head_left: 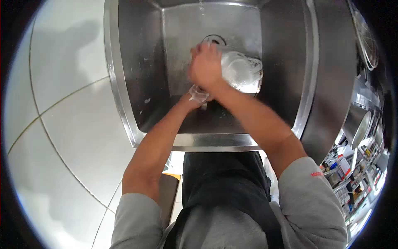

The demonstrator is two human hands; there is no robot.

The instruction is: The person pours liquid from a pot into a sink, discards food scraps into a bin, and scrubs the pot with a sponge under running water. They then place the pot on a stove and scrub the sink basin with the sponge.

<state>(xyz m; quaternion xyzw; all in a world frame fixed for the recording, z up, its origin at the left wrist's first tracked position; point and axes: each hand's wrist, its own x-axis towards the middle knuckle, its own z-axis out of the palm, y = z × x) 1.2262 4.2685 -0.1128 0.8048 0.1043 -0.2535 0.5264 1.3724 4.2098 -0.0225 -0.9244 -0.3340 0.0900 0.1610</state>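
Both of my hands are inside a deep steel sink (280,50), close together and overlapping. My right hand (205,64) is on top, its fingers curled and blurred; I cannot tell what they close on. Underneath it, my left hand (194,94) is mostly hidden, with white foam (200,93) around its wrist. Just right of my hands lies a whitish, see-through, jug-like container (238,69) with a loop at its right side. Its left part is covered by my right hand. Beyond my fingers shows the round drain (216,39).
The sink's front rim (213,141) crosses beneath my forearms. White tiles (74,141) cover the left side. A steel ledge (331,83) runs along the right, with a metal pot (357,124) and crowded shelves beyond it. A thin stream of water (201,6) shows at the top.
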